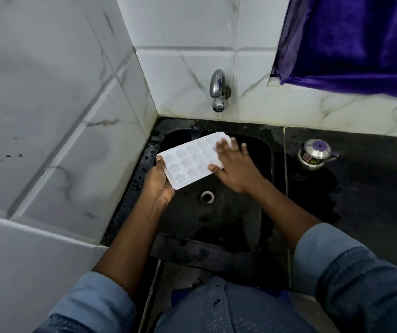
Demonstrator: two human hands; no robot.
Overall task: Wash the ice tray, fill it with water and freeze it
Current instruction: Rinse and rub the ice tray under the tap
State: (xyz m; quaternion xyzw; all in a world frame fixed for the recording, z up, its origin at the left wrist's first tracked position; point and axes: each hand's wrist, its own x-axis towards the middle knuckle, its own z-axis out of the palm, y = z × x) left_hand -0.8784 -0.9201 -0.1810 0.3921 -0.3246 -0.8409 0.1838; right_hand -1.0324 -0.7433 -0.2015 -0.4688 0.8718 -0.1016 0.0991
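A white ice tray [190, 159] with shaped cavities is held tilted over the black sink [260, 169]. My left hand [157, 182] grips its near-left end from below, thumb on the corner. My right hand [234, 167] lies flat on the tray's right end, fingers straight and spread. The chrome tap [217, 91] sticks out of the tiled wall above the sink; no water stream shows. The drain [207, 197] sits below the tray.
A small steel pot with a purple-knobbed lid [315, 153] stands on the dark wet counter [373, 188] right of the sink. White marble-pattern tile walls [60, 128] close in on the left and behind. A purple curtain [356, 39] hangs at upper right.
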